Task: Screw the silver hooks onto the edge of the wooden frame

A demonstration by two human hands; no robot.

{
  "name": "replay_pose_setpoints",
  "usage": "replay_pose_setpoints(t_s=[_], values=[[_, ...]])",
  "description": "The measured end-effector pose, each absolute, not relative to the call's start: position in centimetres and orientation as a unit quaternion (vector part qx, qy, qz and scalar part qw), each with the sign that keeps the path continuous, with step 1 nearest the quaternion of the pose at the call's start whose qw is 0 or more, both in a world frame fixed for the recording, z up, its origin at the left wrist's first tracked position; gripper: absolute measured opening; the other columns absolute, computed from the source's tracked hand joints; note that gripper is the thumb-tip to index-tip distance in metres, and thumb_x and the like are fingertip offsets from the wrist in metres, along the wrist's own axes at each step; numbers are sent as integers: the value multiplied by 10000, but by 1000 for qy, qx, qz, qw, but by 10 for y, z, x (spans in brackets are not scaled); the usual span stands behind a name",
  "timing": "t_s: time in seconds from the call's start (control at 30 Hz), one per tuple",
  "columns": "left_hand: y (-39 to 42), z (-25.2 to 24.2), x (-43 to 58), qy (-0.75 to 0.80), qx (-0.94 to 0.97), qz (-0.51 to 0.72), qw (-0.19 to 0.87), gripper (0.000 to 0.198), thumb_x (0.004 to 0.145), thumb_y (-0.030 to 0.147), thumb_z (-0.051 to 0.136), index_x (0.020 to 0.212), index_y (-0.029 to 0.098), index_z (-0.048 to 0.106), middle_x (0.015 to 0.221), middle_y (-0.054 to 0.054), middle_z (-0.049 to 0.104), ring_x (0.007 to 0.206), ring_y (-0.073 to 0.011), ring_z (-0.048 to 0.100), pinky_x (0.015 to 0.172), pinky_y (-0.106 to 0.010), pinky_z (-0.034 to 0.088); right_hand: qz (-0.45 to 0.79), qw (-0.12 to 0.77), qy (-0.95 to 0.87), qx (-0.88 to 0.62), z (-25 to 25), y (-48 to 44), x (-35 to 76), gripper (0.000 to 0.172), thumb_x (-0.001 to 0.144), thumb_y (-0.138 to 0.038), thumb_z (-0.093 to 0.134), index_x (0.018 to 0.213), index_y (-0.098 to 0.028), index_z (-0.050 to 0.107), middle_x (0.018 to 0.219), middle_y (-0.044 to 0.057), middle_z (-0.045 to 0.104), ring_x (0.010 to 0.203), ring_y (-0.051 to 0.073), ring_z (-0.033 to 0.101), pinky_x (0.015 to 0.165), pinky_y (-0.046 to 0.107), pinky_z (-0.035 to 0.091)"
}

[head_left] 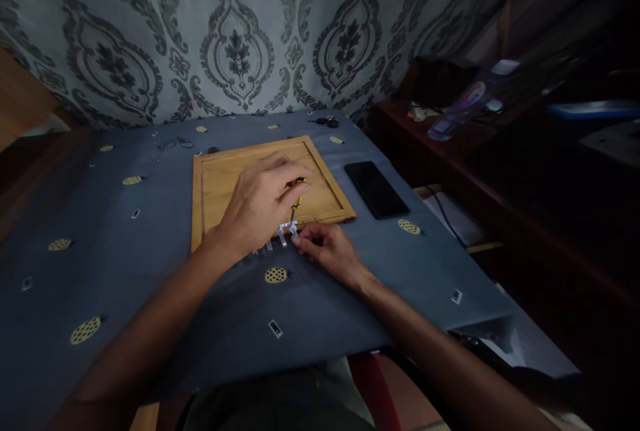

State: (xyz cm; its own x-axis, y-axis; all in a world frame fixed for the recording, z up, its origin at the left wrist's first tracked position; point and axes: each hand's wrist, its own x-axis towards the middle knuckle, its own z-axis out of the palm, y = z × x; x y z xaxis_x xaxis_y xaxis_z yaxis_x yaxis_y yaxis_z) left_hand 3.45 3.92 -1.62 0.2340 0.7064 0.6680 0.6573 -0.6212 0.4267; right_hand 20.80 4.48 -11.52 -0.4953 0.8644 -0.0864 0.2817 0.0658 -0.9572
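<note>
A framed wooden panel lies flat on the table. Above its near edge my left hand is closed around a yellow and black screwdriver, whose shaft points down at a small clear plastic clip on that edge. My right hand pinches this clip between thumb and fingers. Just left of it hangs another clear clip, and more clips stick out along the edge, partly under my left hand. The screwdriver's tip seems to meet the clip, though the contact is too small to be sure.
The table has a blue cloth with pineapple prints. A black phone lies right of the panel. Behind it are a dark small object and spectacles. A plastic bottle leans on the dark red furniture at right.
</note>
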Motion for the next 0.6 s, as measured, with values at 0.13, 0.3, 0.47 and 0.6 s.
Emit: replay_pose_setpoints(t_s=[0.13, 0.3, 0.47, 0.6], values=[[38, -14, 34, 422, 790, 442, 47, 164, 867, 63, 639, 959, 164, 729, 914, -32, 725, 816, -143, 674, 769, -265, 515, 534, 276, -679, -421, -113, 45, 208, 298, 810, -426, 670, 638, -194, 598, 582, -17, 572, 506, 110, 478, 501, 253, 353], [37, -12, 36, 449, 786, 421, 51, 148, 852, 87, 673, 982, 154, 690, 928, -28, 728, 802, -138, 671, 757, -257, 515, 539, 271, -674, -426, -110, 45, 208, 289, 805, -427, 678, 651, -193, 604, 592, -14, 588, 499, 108, 487, 491, 246, 362], [38, -14, 36, 452, 787, 417, 45, 97, 845, 113, 695, 935, 144, 678, 882, -26, 709, 773, -143, 663, 723, -257, 505, 542, 273, -671, -426, -109, 44, 207, 352, 781, -498, 702, 639, -193, 600, 581, -18, 580, 497, 106, 491, 488, 237, 370], [39, -14, 35, 446, 789, 420, 51, 125, 857, 93, 667, 960, 158, 694, 889, -25, 722, 769, -144, 666, 735, -265, 502, 542, 272, -672, -425, -110, 44, 208, 351, 782, -494, 703, 639, -191, 599, 579, -17, 585, 489, 104, 494, 485, 237, 373]])
